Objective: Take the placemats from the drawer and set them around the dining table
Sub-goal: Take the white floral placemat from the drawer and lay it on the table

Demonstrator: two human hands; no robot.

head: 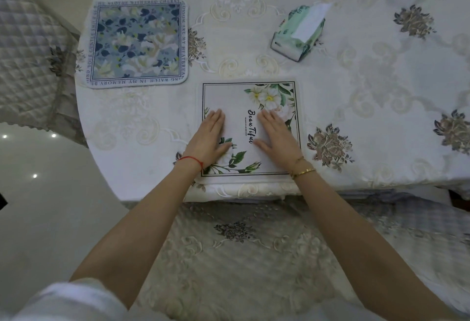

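Placemat, white: the white placemat (250, 106) with a dark frame line, green and white flowers and the word "Beau Tiful" lies flat at the near edge of the dining table (356, 96), directly in front of the person.
Placemat, blue: the blue floral placemat (137, 43) with lettering around its border lies flat further left, near the table's left edge, apart from the white one.
Left hand: the left hand (209, 140) rests palm down on the white placemat's left half; fingers straight and pressed together, thumb out to the side.
Right hand: the right hand (278, 134) rests palm down on the right half; fingers straight and together, thumb apart.
Wrists: a red string (193, 159) on the left, gold bracelets (302, 169) on the right.
Tissue pack: a green tissue pack (298, 31) lies beyond the white placemat, to the right.
Chair: a quilted chair (28, 48) stands at the left of the table.
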